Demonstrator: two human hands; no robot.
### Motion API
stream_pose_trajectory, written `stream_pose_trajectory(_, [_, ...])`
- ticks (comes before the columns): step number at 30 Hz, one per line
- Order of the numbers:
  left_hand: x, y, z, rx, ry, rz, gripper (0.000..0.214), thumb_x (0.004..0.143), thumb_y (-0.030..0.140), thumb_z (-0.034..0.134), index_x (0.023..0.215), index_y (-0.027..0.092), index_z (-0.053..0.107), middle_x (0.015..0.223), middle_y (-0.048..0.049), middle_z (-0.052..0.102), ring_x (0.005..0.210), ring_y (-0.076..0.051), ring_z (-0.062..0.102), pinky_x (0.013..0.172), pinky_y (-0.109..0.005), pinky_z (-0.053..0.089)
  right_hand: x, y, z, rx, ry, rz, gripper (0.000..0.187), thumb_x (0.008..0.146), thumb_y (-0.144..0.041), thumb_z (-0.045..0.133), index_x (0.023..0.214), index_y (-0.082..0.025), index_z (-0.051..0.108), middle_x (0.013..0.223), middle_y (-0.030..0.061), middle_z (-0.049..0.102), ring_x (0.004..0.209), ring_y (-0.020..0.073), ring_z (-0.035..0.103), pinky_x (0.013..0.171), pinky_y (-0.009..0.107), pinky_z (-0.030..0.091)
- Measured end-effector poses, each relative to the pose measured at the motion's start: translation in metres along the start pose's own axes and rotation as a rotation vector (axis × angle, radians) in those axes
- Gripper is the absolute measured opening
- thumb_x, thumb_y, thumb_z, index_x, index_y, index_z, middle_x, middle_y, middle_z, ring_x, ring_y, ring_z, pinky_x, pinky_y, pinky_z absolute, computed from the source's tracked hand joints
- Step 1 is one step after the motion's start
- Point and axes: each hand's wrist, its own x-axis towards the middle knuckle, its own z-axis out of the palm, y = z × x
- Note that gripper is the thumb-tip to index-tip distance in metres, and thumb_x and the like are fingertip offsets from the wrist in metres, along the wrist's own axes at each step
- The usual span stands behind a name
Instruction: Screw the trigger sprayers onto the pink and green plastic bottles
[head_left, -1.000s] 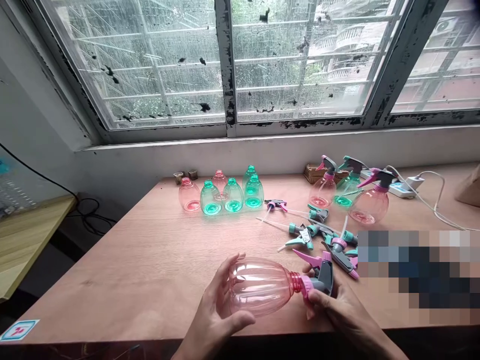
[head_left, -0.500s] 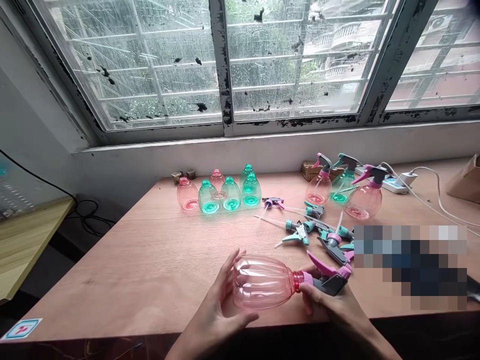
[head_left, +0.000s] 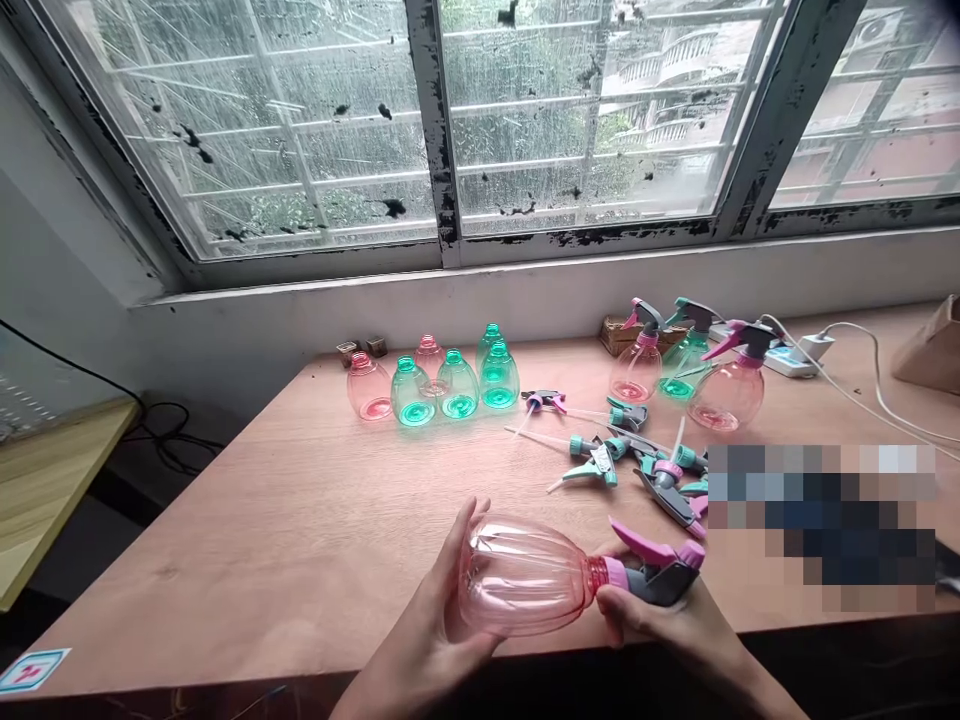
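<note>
Left hand [head_left: 427, 630] cups bottom of pink see-through bottle [head_left: 525, 580], holding it. Right hand [head_left: 679, 625] holds pink-and-grey spray head [head_left: 664, 575], its pink ring at bottle's neck. Bottle on its side, by middle of desk's [head_left: 285, 540] front edge. Loose spray heads [head_left: 600, 466] in messy pile behind, toward right. Near back edge: six open bottles [head_left: 459, 385] toward left corner, three spray bottles [head_left: 726, 398] toward right.

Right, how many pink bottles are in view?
5: the held bottle, front centre; leftmost bottle and rear bottle, standing left; back sprayer bottle and front sprayer bottle, standing right. The pixelated patch might hide more.
</note>
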Motion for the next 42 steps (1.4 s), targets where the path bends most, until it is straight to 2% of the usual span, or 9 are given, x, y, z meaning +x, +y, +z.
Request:
stream_pose_trajectory(5, [0.000, 0.002, 0.001, -0.146, 0.027, -0.051, 0.121, 0.066, 0.028, 0.089, 0.154, 0.041, 0.008, 0.165, -0.0075, 0.020, 0.150, -0.033, 0.021, 0.122, -0.051, 0.019, -0.001, -0.003, 0.001, 0.040, 0.005, 0.019, 0.036, 0.072, -0.046, 0.082, 0.090, -0.019, 0.068, 0.058, 0.0001, 0.068, 0.052, 0.0172, 0.060, 0.050, 0.028, 0.050])
stream_pose_trajectory(8, [0.000, 0.003, 0.000, -0.119, 0.018, -0.053, 0.105, 0.070, 0.029, 0.086, 0.153, 0.035, 0.023, 0.164, -0.0096, 0.021, 0.150, -0.035, 0.021, 0.122, -0.051, 0.022, 0.000, -0.007, 0.002, 0.038, -0.007, 0.046, 0.037, 0.071, -0.046, 0.083, 0.090, -0.019, 0.064, 0.056, -0.0012, 0.066, 0.051, 0.0154, 0.058, 0.048, 0.025, 0.048])
stream_pose_trajectory(13, [-0.001, 0.004, 0.002, -0.015, 0.041, -0.029, 0.099, 0.082, 0.025, 0.076, 0.154, 0.042, 0.010, 0.164, -0.0071, 0.022, 0.150, -0.031, 0.022, 0.123, -0.053, 0.014, 0.001, -0.011, 0.002, 0.010, -0.029, 0.034, 0.033, 0.075, -0.047, 0.079, 0.087, -0.021, 0.062, 0.056, -0.0013, 0.064, 0.051, 0.0164, 0.056, 0.048, 0.027, 0.048])
stream_pose_trajectory(17, [0.000, 0.005, 0.002, -0.121, 0.045, -0.053, 0.120, 0.071, 0.023, 0.085, 0.154, 0.041, 0.000, 0.164, -0.0075, 0.022, 0.150, -0.031, 0.021, 0.123, -0.052, 0.013, 0.001, -0.009, 0.004, 0.019, -0.060, 0.026, 0.032, 0.076, -0.049, 0.077, 0.085, -0.022, 0.062, 0.056, -0.0021, 0.061, 0.050, 0.0166, 0.053, 0.048, 0.028, 0.044])
stream_pose_trajectory(22, [0.001, 0.005, 0.000, -0.140, 0.023, -0.092, 0.100, 0.076, 0.024, 0.081, 0.154, 0.035, 0.019, 0.164, -0.0096, 0.021, 0.150, -0.034, 0.020, 0.122, -0.053, 0.018, 0.001, -0.008, 0.005, 0.044, -0.080, 0.015, 0.031, 0.074, -0.045, 0.080, 0.086, -0.021, 0.063, 0.060, -0.0020, 0.062, 0.051, 0.0152, 0.054, 0.048, 0.026, 0.042])
stream_pose_trajectory(26, [0.000, 0.005, 0.001, -0.107, 0.043, -0.030, 0.101, 0.081, 0.022, 0.077, 0.154, 0.042, 0.010, 0.164, -0.0064, 0.023, 0.150, -0.030, 0.023, 0.123, -0.052, 0.015, 0.001, -0.009, 0.005, 0.076, -0.094, 0.021, 0.030, 0.075, -0.044, 0.079, 0.086, -0.022, 0.062, 0.058, -0.0006, 0.065, 0.052, 0.0173, 0.058, 0.048, 0.027, 0.045])
stream_pose_trajectory(30, [-0.001, 0.007, 0.002, -0.164, 0.068, -0.066, 0.120, 0.067, 0.024, 0.088, 0.155, 0.039, 0.007, 0.161, -0.0083, 0.027, 0.148, -0.032, 0.025, 0.123, -0.050, 0.017, 0.000, -0.013, 0.006, 0.046, -0.056, 0.011, 0.028, 0.071, -0.041, 0.083, 0.080, -0.022, 0.064, 0.060, -0.0022, 0.063, 0.050, 0.0161, 0.057, 0.047, 0.026, 0.045])
stream_pose_trajectory(35, [-0.002, 0.012, 0.003, -0.167, 0.054, -0.116, 0.097, 0.076, 0.029, 0.082, 0.153, 0.038, 0.023, 0.161, -0.0065, 0.029, 0.144, -0.033, 0.034, 0.120, -0.047, 0.028, 0.000, -0.013, 0.003, -0.005, -0.049, 0.033, 0.029, 0.072, -0.045, 0.080, 0.082, -0.023, 0.065, 0.061, -0.0018, 0.064, 0.052, 0.0182, 0.060, 0.049, 0.028, 0.048])
stream_pose_trajectory(42, [-0.006, 0.009, 0.005, -0.101, 0.084, -0.074, 0.109, 0.076, 0.028, 0.081, 0.155, 0.038, 0.007, 0.162, -0.0083, 0.028, 0.149, -0.032, 0.025, 0.123, -0.052, 0.014, 0.001, -0.005, 0.000, 0.016, -0.062, 0.004, 0.030, 0.075, -0.050, 0.077, 0.083, -0.024, 0.063, 0.054, -0.0016, 0.064, 0.049, 0.0182, 0.057, 0.049, 0.029, 0.046])
